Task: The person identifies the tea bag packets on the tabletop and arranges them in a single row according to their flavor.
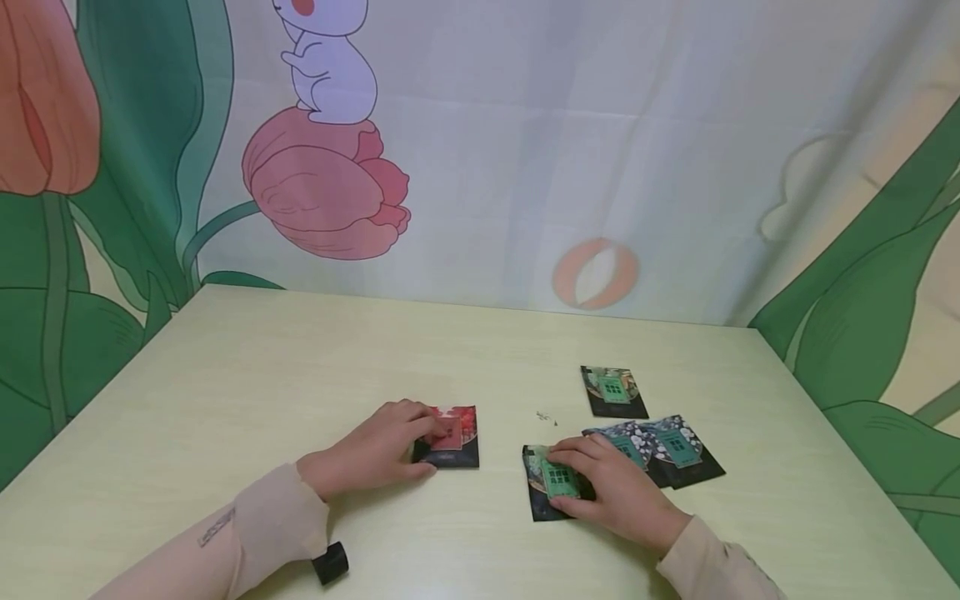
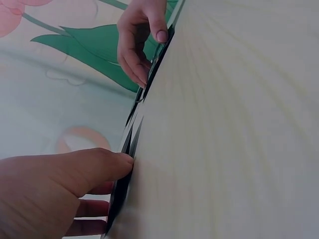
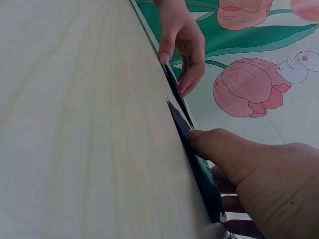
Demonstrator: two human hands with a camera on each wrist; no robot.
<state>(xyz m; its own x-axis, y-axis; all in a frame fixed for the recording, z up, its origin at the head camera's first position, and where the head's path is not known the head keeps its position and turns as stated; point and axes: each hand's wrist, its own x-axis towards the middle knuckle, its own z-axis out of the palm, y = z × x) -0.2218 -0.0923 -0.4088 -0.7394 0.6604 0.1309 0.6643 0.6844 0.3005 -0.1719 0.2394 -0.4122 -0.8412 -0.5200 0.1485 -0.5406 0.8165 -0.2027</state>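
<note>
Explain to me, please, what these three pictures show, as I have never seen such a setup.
There is no machine here: a person works bare-handed. The wide picture comes from a camera on the head, looking forward and down; the other two come from wrist cameras, so the table looks steeply tilted there. The left hand touches a red and black packet; the right hand touches a packet with a green label. Whether they grip or merely rest there, I cannot tell. Beside the right hand lie two overlapping packets with bluish labels and, farther back, another green-labelled packet.
</note>
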